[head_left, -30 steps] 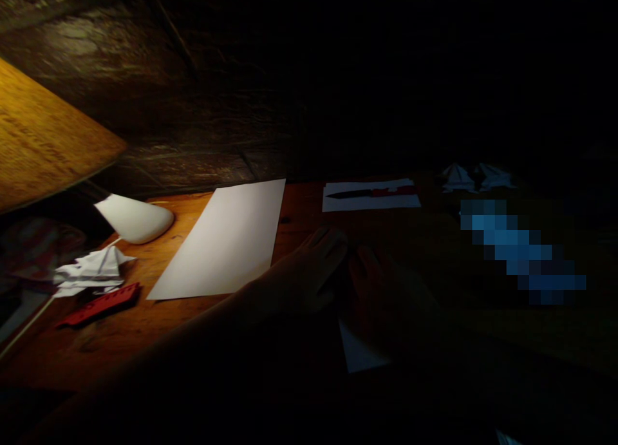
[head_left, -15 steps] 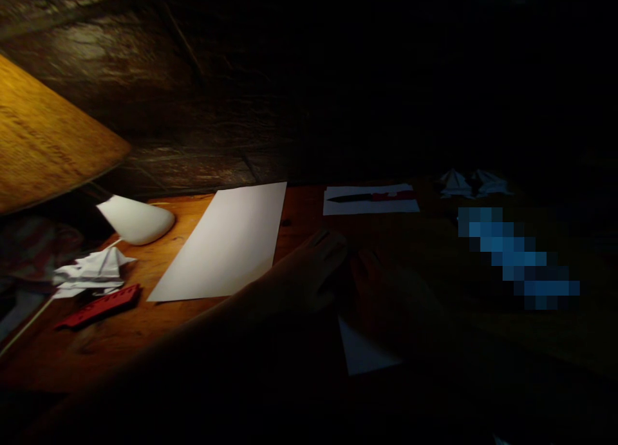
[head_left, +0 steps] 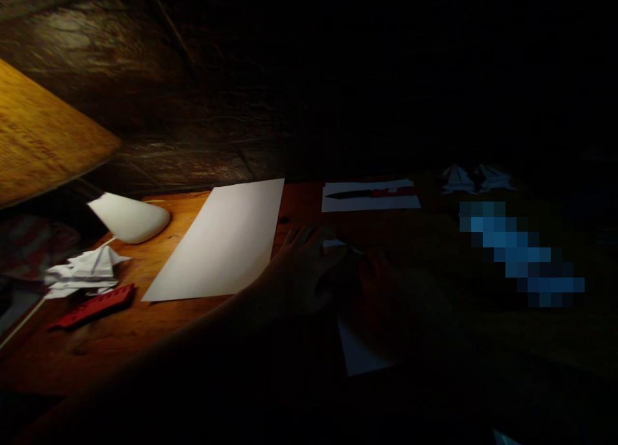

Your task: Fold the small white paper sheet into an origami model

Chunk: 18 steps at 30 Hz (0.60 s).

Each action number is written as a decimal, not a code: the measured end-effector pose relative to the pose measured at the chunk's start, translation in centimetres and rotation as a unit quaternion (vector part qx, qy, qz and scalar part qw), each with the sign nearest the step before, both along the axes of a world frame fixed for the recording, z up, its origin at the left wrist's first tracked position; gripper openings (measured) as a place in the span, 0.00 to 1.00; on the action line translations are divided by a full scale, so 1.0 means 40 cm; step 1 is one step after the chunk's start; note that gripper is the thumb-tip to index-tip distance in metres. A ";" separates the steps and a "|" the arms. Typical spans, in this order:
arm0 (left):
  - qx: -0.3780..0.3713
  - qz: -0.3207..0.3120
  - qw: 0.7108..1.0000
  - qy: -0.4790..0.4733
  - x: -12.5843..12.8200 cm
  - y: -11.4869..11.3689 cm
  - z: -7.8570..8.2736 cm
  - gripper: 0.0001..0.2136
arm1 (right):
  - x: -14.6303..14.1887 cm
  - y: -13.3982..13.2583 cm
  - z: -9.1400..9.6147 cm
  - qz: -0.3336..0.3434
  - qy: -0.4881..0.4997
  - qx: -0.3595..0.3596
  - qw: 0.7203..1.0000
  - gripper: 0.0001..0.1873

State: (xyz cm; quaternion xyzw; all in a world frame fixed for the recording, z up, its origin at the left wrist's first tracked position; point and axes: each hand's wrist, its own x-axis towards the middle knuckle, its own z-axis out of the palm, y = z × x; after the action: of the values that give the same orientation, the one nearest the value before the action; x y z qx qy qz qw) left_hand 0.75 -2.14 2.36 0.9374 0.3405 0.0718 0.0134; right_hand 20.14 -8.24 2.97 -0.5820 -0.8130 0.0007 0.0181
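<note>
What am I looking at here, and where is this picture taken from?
There's no machine here: these are a person's own bare hands, filmed by a camera worn on their head, looking forward and down. In dim light, the left hand and right hand are over a white paper, mostly hidden beneath them. On the wooden desk lie a large white sheet, a white lamp, crumpled paper, a red strip, a red-handled knife and folded paper shapes.
</note>
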 end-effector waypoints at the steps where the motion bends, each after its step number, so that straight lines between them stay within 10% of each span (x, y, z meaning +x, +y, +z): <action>1: -0.001 -0.002 1.000 0.000 0.000 -0.001 0.000 0.26 | -0.001 -0.001 0.002 0.005 -0.009 -0.003 1.000 0.12; 18: 0.005 0.006 1.000 0.016 0.006 0.000 0.014 0.26 | 0.005 -0.003 -0.011 -0.041 -0.042 0.022 0.998 0.12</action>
State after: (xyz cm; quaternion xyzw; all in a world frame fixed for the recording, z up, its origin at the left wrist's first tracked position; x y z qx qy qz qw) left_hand 1.01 -2.15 2.90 0.9365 0.3458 0.0585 0.0028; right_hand 20.33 -8.37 2.52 -0.6138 -0.7883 -0.0423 -0.0032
